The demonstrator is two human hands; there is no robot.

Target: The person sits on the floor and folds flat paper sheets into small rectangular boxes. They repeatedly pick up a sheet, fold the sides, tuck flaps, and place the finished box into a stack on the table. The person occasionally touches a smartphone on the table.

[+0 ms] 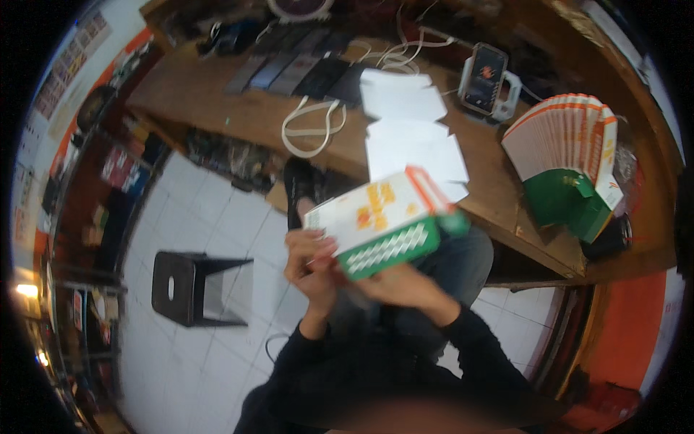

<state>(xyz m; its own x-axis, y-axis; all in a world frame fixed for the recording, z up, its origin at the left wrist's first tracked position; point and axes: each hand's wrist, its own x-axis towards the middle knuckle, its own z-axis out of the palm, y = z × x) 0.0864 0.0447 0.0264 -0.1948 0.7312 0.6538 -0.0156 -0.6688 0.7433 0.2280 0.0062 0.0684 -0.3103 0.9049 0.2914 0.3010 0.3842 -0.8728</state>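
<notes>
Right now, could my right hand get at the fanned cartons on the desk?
Probably yes: nothing visible seems to block the right hand from the fanned cartons, though it would have to leave the green-and-white box.

1 white-and-green carton (387,230), orange print on its white face, white zigzags along its green side; tilted, orange-edged end toward 2 o'clock; near view centre

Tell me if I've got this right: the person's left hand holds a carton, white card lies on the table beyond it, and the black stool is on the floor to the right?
One slip: the stool is on the floor to the left, as the head view shows. The left hand does hold a carton, and white card lies on the table beyond.
</notes>
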